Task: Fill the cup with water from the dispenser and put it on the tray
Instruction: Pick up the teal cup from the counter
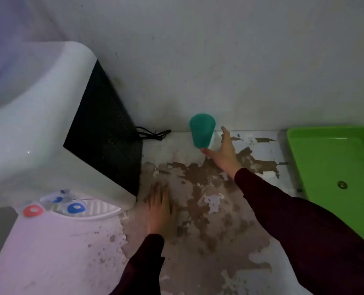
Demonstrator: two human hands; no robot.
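Observation:
A teal plastic cup (202, 129) stands upright on the worn tabletop near the back wall. My right hand (224, 153) is spread open just to the right of the cup, thumb near its base and forefinger beside its rim, holding nothing. My left hand (158, 207) lies flat, fingers apart, on the table beside the dispenser. The white water dispenser (38, 124) fills the left side, with a red tap (33, 210) and a blue tap (75, 208) at its front. A green tray (334, 154) sits at the right edge.
A black cable (153, 134) lies on the table behind the dispenser's black back panel (106, 133). The tabletop (198, 241) has peeling, patchy paint. A grey wall (219, 60) closes off the back. The tray has a small round mark (342, 184) on its floor.

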